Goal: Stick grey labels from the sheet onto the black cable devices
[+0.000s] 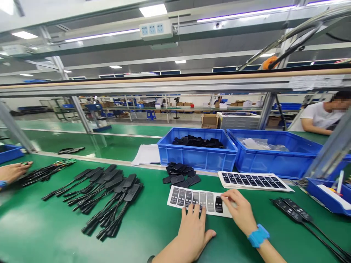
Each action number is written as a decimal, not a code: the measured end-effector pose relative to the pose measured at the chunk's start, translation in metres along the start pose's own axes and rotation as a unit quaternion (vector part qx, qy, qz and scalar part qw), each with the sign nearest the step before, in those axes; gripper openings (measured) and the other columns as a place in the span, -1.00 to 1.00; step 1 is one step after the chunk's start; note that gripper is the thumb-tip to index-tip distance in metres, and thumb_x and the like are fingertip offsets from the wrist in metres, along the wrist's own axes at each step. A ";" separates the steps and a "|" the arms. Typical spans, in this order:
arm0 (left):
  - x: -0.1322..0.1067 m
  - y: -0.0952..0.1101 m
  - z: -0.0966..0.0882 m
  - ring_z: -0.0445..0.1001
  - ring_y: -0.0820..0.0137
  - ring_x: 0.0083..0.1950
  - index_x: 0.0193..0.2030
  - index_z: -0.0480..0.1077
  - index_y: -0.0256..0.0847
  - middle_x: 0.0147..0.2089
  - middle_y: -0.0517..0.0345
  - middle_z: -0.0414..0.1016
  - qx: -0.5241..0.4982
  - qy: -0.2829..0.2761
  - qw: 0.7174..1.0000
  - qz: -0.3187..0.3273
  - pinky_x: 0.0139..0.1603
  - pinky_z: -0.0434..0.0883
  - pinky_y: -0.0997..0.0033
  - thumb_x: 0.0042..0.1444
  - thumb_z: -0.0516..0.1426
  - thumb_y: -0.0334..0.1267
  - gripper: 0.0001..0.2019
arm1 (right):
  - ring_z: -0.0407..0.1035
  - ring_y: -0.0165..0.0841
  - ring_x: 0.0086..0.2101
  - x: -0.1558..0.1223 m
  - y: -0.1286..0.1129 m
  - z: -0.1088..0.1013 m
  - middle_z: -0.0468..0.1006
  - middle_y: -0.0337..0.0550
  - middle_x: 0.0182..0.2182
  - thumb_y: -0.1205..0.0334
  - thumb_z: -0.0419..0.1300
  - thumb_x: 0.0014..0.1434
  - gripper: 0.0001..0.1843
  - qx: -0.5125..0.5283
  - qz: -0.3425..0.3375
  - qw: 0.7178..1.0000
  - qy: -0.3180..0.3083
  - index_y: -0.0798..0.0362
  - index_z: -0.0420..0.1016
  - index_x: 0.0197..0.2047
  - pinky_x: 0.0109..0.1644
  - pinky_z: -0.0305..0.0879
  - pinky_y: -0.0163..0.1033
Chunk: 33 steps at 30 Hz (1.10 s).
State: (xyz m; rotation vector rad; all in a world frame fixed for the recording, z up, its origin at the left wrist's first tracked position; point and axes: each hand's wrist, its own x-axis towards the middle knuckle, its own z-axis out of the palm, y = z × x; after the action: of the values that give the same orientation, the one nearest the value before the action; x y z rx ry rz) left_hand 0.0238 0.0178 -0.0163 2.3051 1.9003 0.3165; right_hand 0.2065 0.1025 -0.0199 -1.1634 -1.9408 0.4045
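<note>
A white sticker sheet [192,199] with a row of dark keypad labels lies on the green table in front of me. My left hand [194,230] rests flat on its near edge, fingers stretched out. My right hand [240,210], with a blue wristband, pinches the sheet's right end near the last label. A small pile of black plastic covers [181,174] sits just behind the sheet. A stack of more label sheets [253,180] lies to the right of that pile.
Several black cabled controllers [109,199] lie spread at left, and two more [294,212] at right. Blue bins [197,149] [276,153] stand behind. Another person's hand [12,171] works at far left; a person in white [320,117] sits at back right.
</note>
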 end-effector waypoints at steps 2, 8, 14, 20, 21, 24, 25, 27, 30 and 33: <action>0.006 -0.007 -0.005 0.31 -0.10 0.12 0.23 0.30 -0.29 0.12 -0.27 0.38 0.015 0.018 1.000 -0.006 0.12 0.27 -0.18 0.13 0.08 0.15 -0.34 | 0.39 -0.25 -0.29 -0.001 -0.003 -0.006 0.48 -0.12 -0.33 0.04 0.09 0.22 -0.74 0.055 0.005 0.996 0.074 0.01 0.47 -0.33 -0.17 0.32 -0.20; 0.025 -0.083 -0.058 0.36 0.05 0.03 0.04 0.38 -0.30 -0.03 -0.19 0.41 0.073 0.122 0.966 -0.216 -0.01 0.33 0.09 0.22 0.00 -0.33 -0.71 | 0.39 -0.21 -0.34 -0.009 -0.007 -0.020 0.51 -0.13 -0.36 -0.12 0.15 0.09 -0.66 0.108 0.120 0.977 0.137 -0.01 0.45 -0.31 -0.23 0.34 -0.15; 0.000 -0.172 -0.097 0.28 -0.25 0.08 0.08 0.23 -0.57 0.03 -0.58 0.28 0.080 0.226 0.863 -0.446 -0.07 0.24 -0.17 0.19 -0.05 -0.37 -0.64 | 0.39 -0.23 -0.34 -0.018 -0.015 -0.013 0.49 -0.13 -0.35 -0.11 0.13 0.12 -0.68 0.124 0.094 0.984 0.093 -0.02 0.44 -0.30 -0.27 0.35 -0.19; -0.009 -0.178 -0.107 0.32 -0.18 0.08 0.09 0.26 -0.46 0.03 -0.44 0.30 -0.029 0.247 0.873 -0.419 0.00 0.22 -0.17 0.14 -0.01 -0.35 -0.62 | 0.37 -0.27 -0.36 -0.019 -0.024 -0.010 0.47 -0.16 -0.37 -0.05 0.12 0.17 -0.73 0.148 0.075 0.983 0.082 -0.02 0.41 -0.30 -0.27 0.33 -0.23; -0.005 -0.170 -0.108 0.33 -0.13 0.08 0.13 0.23 -0.42 0.07 -0.39 0.26 -0.058 0.252 0.882 -0.395 0.02 0.23 -0.15 0.14 -0.01 -0.32 -0.59 | 0.36 -0.28 -0.36 -0.019 -0.025 -0.010 0.47 -0.17 -0.38 -0.05 0.12 0.17 -0.73 0.163 0.080 0.980 0.082 -0.02 0.40 -0.30 -0.27 0.33 -0.24; 0.010 -0.131 -0.102 0.41 0.08 0.01 0.14 0.23 -0.24 0.05 -0.16 0.30 -0.186 0.230 0.908 -0.297 0.00 0.32 0.06 0.14 0.02 -0.23 -0.59 | 0.34 -0.32 -0.40 -0.018 -0.030 -0.010 0.43 -0.19 -0.40 -0.06 0.12 0.17 -0.72 0.218 0.103 0.968 0.074 -0.01 0.38 -0.29 -0.32 0.33 -0.26; 0.014 -0.115 -0.096 0.44 0.16 -0.06 0.10 0.26 -0.21 -0.02 -0.07 0.36 -0.241 0.203 0.913 -0.261 -0.07 0.37 0.15 0.12 0.05 -0.21 -0.61 | 0.32 -0.33 -0.42 -0.018 -0.031 -0.009 0.41 -0.21 -0.42 -0.07 0.12 0.18 -0.71 0.233 0.110 0.964 0.067 -0.01 0.38 -0.28 -0.35 0.32 -0.27; 0.019 -0.081 -0.078 0.47 0.32 -0.33 0.00 0.30 -0.20 -0.23 0.07 0.44 -0.349 0.124 0.907 -0.203 -0.34 0.43 0.32 0.09 0.08 -0.13 -0.65 | 0.27 -0.37 -0.48 -0.019 -0.034 -0.009 0.36 -0.25 -0.46 -0.08 0.11 0.19 -0.70 0.259 0.125 0.956 0.052 0.00 0.36 -0.29 -0.40 0.28 -0.29; 0.016 -0.033 -0.047 0.41 0.46 -0.50 -0.10 0.29 -0.26 -0.30 0.07 0.49 -0.519 -0.003 0.839 -0.160 -0.50 0.40 0.44 0.04 0.09 -0.17 -0.69 | 0.21 -0.42 -0.54 -0.020 -0.037 -0.008 0.27 -0.31 -0.51 -0.08 0.10 0.22 -0.69 0.304 0.144 0.941 0.024 0.00 0.33 -0.32 -0.44 0.22 -0.30; 0.007 -0.004 -0.027 0.48 0.48 -0.43 -0.06 0.23 -0.27 -0.21 -0.01 0.53 -0.728 -0.118 0.659 -0.148 -0.38 0.45 0.44 -0.05 0.14 -0.32 -0.63 | 0.18 -0.45 -0.56 -0.024 -0.040 -0.009 0.23 -0.33 -0.50 -0.06 0.10 0.23 -0.70 0.336 0.148 0.930 0.007 0.00 0.30 -0.34 -0.46 0.19 -0.31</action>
State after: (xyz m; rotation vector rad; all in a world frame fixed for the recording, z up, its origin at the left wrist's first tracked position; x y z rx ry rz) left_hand 0.0144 0.0244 0.0089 0.8349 0.9930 0.9570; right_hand 0.1960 0.0609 -0.0011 -0.9770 -1.4200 1.1165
